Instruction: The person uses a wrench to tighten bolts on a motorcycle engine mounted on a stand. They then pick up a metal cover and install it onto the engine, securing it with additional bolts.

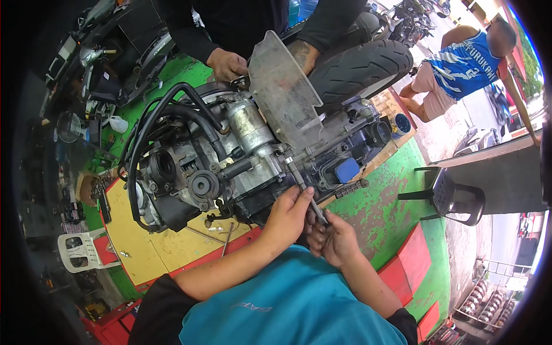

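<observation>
My left hand [287,214] is closed around the shaft of a long metal socket wrench [298,174], thumb lying along it. My right hand [333,238] grips the wrench's lower end with curled fingers. The upper tip of the wrench meets the side of a scooter engine [250,126], next to its silver cylindrical starter motor [249,125]. Thick black hoses [138,155] loop over the engine's left part. Across the engine, a co-worker's hand [229,64] is at its far edge, beside an upright grey, worn plate [284,92]. The co-worker's other hand is partly hidden behind that plate.
The engine rests over a yellow-topped table [141,247] with red edges, where metal rods [227,238] lie. A tyre [365,75] is at the far right. Chairs stand left and right, a black one [443,195] among them. A person in blue [460,66] is beyond.
</observation>
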The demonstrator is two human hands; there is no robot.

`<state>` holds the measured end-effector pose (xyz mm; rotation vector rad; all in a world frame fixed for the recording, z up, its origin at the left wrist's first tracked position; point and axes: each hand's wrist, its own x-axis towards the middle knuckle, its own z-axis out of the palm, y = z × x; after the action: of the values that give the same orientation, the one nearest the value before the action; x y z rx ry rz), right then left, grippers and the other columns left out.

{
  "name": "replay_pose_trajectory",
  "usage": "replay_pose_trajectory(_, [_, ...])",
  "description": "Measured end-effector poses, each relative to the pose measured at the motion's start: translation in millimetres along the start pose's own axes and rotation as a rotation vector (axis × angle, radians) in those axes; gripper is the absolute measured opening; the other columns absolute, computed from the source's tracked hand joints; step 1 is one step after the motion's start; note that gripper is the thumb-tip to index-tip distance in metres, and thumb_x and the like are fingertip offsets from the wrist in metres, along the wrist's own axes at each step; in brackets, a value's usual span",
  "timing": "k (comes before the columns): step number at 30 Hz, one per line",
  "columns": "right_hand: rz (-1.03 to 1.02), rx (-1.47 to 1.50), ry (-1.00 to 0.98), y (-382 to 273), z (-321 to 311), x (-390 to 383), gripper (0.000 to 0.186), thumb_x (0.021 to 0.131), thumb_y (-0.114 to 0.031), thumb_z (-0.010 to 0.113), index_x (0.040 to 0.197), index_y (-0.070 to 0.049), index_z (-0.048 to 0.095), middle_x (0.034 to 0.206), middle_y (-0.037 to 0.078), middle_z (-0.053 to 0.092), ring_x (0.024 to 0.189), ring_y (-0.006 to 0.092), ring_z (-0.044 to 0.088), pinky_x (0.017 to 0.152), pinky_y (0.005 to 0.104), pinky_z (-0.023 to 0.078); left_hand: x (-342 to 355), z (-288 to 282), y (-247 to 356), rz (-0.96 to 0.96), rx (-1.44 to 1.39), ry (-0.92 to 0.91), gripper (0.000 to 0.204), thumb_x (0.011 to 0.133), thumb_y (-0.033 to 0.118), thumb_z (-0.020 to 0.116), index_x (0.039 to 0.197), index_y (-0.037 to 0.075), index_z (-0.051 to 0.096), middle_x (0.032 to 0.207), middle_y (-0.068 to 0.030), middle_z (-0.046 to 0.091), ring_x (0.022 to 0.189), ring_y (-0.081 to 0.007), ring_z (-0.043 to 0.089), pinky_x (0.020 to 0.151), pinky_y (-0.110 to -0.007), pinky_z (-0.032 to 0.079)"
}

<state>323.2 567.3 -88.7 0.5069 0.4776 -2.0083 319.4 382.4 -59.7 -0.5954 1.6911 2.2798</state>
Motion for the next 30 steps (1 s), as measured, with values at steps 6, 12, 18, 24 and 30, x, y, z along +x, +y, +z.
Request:
replay_pose_trajectory(6, [-0.765, -1.618, 0.5, 13, 19, -2, 0.043, 0.108, -0.045, 0.053, 0.1, -0.004, 0.064, 0.073, 0.009, 0.062, 0.065, 0.0241, 0.062, 0.056, 0.0382, 0.047, 2, -3, 3, -0.006, 0.176, 0.03, 0.031, 0.109, 0.029, 0.059, 0.099, 0.001, 0.063, 0.069, -0.0033, 0.063, 0.056, -0.0106, 0.059, 0.051, -0.029, 0.048])
replay_pose_trajectory(12, [-0.185, -0.613, 0.366, 12, 37, -1, 0.053, 0.106, -0.052, 0.052, 0.078, -0.009, 0.063, 0.064, 0.006, 0.057, 0.06, 0.0233, 0.058, 0.055, 0.0366, 0.046, 3, -2, -4, 0.043, 0.175, 0.06, 0.027, 0.109, 0.028, 0.061, 0.103, 0.001, 0.063, 0.068, -0.0018, 0.061, 0.056, -0.0096, 0.057, 0.051, -0.028, 0.047])
replay_pose_trajectory(18, [-0.212, -0.337, 0.341, 0, 16, 4, 0.051, 0.105, -0.051, 0.051, 0.08, -0.007, 0.06, 0.066, 0.008, 0.059, 0.056, 0.0223, 0.057, 0.052, 0.0372, 0.048, 3, -6, -6, 0.023, 0.025, -0.028, 0.029, 0.108, 0.025, 0.062, 0.096, -0.001, 0.062, 0.064, -0.003, 0.061, 0.053, -0.0117, 0.058, 0.051, -0.031, 0.045])
replay_pose_trajectory(24, [-0.998, -1.83, 0.531, -5, 52, -14, 0.028, 0.101, -0.028, 0.068, 0.097, 0.0, 0.069, 0.071, 0.013, 0.063, 0.06, 0.0256, 0.063, 0.06, 0.0404, 0.053, 1, 0, 0, 0.048, 0.146, 0.079, 0.033, 0.107, 0.028, 0.064, 0.091, -0.001, 0.061, 0.064, -0.0034, 0.061, 0.054, -0.0117, 0.058, 0.049, -0.031, 0.044])
replay_pose_trajectory(30, [-0.293, -0.795, 0.362, 3, 30, 1, 0.052, 0.11, -0.043, 0.048, 0.095, 0.002, 0.07, 0.058, 0.011, 0.058, 0.054, 0.0251, 0.062, 0.061, 0.0373, 0.054, 2, -4, 1, 0.033, 0.175, 0.007, 0.036, 0.107, 0.03, 0.064, 0.092, -0.002, 0.062, 0.064, -0.004, 0.06, 0.054, -0.0119, 0.057, 0.049, -0.032, 0.044])
